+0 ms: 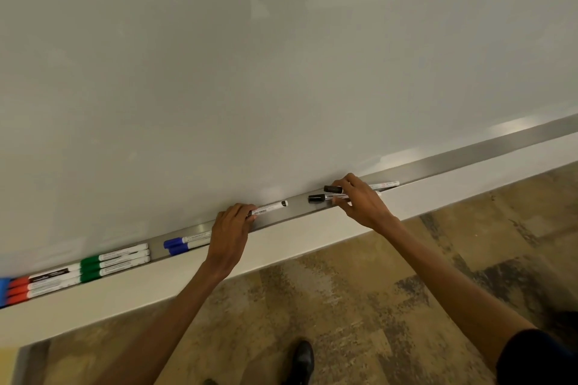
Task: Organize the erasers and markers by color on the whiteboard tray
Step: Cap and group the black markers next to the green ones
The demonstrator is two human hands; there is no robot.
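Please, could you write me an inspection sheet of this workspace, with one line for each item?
Surface: metal tray under the whiteboard; markers lie in it.
Job's things: from the left, blue object cut by the picture edge, three red markers, three green markers, two blue markers, black-ended marker, two black-capped markers.
Clutter: nothing seen.
Hands: left hand grips the black-ended marker; right hand holds the black-capped markers.
Cables: nothing seen.
Surroundings: patterned floor, dark shoe.
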